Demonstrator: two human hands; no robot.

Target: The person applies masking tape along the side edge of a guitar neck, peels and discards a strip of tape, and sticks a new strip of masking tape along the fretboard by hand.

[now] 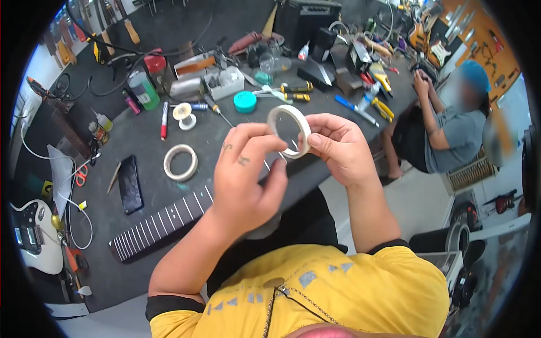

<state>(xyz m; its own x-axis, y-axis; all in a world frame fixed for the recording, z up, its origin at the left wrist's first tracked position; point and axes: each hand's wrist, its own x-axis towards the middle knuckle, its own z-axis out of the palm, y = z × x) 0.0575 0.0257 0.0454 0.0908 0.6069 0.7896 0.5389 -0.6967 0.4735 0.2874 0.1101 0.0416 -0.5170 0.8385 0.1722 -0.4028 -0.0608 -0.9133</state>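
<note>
A roll of masking tape (303,127) is raised above the bench edge. My right hand (344,147) grips its right side between thumb and fingers. Just left of the roll is my left hand (245,169), its fingers bent and a gap between thumb and index finger. The index fingertip is close to the tape's lower rim; whether it touches, I cannot tell. Below my hands a fretted guitar neck (163,222) lies along the bench's near edge, its right part hidden by my left hand. A second tape roll (168,163) lies flat behind the neck.
On the dark workbench (101,225) lie a phone (130,185), a red marker (164,121), a solder spool (183,117), a teal round tin (245,101) and screwdrivers (293,96). A white guitar body (42,248) is at far left. Another person (456,129) sits at the right.
</note>
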